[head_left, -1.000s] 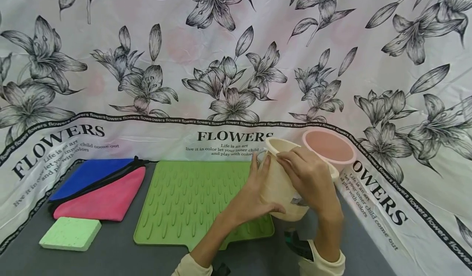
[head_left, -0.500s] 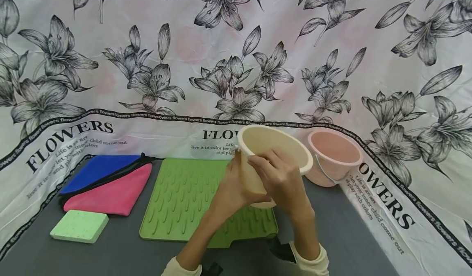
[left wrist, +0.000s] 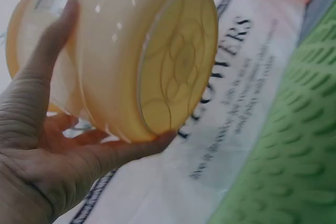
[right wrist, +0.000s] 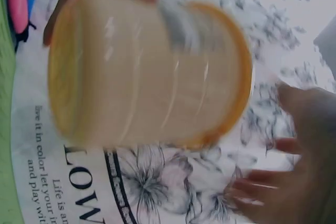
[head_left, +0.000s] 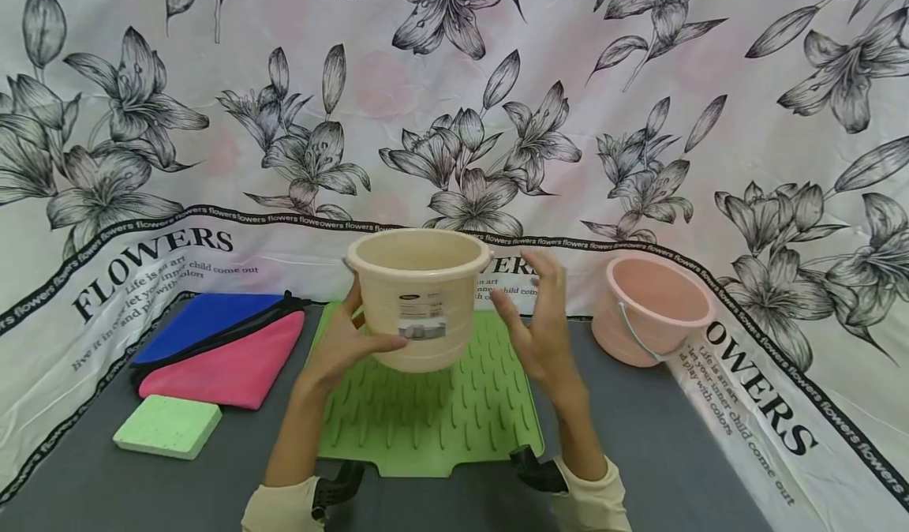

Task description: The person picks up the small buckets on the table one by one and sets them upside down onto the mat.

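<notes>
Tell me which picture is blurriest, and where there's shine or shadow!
Right wrist view: blurriest, the cream bucket and right hand smeared, pale shiny streaks on the bucket; left wrist view: small white glints on its side; head view: clearer, a soft shadow on the green mat below the bucket.

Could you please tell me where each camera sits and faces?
Head: head-worn, looking forward and down at the cream bucket above the green mat; left hand and right hand show.
Left wrist: worn there, facing the cream bucket's base; left hand shows.
Right wrist: worn there, facing the cream bucket's side; right hand and part of the left show.
Both wrist views share the cream bucket and green mat.
</notes>
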### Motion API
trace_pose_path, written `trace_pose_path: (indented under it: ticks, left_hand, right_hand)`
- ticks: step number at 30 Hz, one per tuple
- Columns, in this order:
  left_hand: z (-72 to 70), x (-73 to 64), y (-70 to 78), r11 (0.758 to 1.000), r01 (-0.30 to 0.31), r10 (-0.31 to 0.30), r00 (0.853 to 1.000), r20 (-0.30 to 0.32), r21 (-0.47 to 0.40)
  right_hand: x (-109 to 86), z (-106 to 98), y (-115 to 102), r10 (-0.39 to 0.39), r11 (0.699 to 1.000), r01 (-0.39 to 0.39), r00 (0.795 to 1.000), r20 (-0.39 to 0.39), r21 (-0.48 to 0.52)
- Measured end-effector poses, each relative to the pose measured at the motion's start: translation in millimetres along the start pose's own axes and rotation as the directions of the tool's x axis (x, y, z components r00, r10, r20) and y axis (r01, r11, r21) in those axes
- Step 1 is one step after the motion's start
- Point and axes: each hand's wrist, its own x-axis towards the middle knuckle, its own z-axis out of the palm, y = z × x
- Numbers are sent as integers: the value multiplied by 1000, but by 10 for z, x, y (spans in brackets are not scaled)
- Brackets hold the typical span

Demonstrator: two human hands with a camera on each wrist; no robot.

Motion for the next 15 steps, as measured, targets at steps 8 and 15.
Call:
trace_pose_path:
  ticks: [8,15]
  left_hand:
    - [-147,-115,195,994,-103,105,990,94,-24]
    - [-63,-59,156,993,-86,99,977,189,-77]
  right_hand:
    - [-53,62,176,92,974,-201,780,619,108]
    - [-63,8,163,116,981,-191,737,666,41]
